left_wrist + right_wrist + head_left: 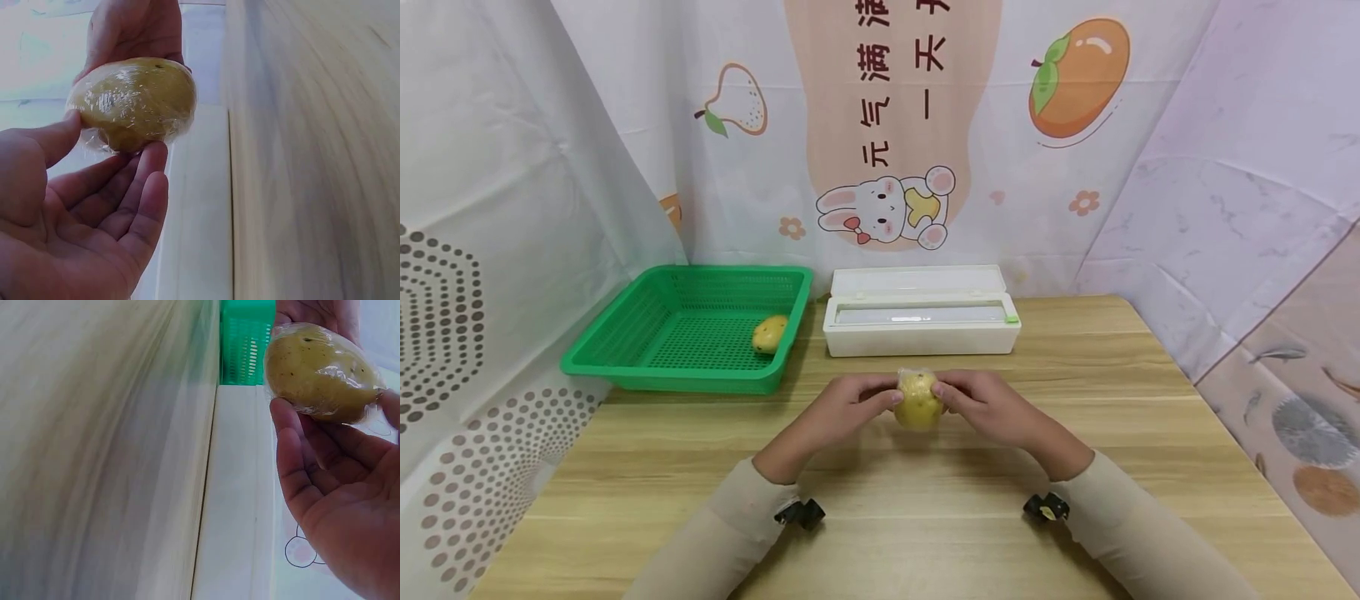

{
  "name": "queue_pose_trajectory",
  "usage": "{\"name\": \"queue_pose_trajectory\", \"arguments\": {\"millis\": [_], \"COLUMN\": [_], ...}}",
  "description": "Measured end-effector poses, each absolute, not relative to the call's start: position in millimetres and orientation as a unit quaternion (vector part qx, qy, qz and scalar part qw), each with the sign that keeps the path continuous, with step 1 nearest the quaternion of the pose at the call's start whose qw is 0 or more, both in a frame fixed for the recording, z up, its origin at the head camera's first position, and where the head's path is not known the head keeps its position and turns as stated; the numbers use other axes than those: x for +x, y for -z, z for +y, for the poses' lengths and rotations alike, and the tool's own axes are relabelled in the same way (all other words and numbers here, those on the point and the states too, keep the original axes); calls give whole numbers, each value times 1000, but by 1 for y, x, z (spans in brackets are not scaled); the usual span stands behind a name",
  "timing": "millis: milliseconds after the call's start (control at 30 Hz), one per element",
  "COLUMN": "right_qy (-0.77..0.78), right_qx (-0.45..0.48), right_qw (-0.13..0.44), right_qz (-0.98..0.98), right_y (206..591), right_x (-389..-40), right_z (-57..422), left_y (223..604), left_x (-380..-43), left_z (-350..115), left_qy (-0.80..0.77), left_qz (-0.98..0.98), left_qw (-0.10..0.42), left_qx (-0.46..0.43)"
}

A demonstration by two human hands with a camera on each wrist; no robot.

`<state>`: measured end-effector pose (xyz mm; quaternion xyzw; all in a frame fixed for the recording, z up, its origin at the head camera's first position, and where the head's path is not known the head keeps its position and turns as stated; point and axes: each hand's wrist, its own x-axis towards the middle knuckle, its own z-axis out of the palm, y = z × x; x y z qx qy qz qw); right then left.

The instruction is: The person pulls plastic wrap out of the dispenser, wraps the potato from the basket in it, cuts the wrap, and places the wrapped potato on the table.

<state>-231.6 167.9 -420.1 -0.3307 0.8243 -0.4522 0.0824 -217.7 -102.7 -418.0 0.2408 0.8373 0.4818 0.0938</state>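
A yellow potato [919, 403] covered in clear plastic film is held up between both hands, over the middle of the table. The left hand [847, 408] grips its left end, thumb on the near side and fingers behind and beneath. From the other end the right hand [988, 406] holds it the same way. Shiny, wrinkled film shows on the potato [134, 103] in the left wrist view. In the right wrist view the film lies smooth over much of the potato [322, 372] and bunches near the thumb.
Behind the hands stands a white film box [922, 340], its lid raised and a roll inside. A green plastic basket [625, 372] at the back left holds another potato [770, 334]. The wooden table [880, 550] meets a printed curtain [745, 208] at the back.
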Motion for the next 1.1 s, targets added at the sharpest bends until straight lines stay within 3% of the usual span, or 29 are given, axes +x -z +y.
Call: {"name": "queue_pose_trajectory", "arguments": {"millis": [233, 400, 767, 1100], "right_qy": [473, 503, 525, 547], "right_qx": [-333, -288, -231, -167], "right_qw": [108, 160, 237, 295], "right_qz": [809, 799, 784, 765], "right_y": [419, 419, 434, 444], "right_x": [-228, -228, -236, -237], "right_z": [165, 165, 163, 163], "left_y": [415, 418, 438, 443], "left_x": [-216, -217, -219, -219], "left_z": [-99, -97, -96, -93], "left_qy": [-509, -537, -565, -527], "left_qz": [830, 817, 778, 805], "left_qw": [95, 113, 228, 236], "left_qx": [207, 180, 151, 138]}}
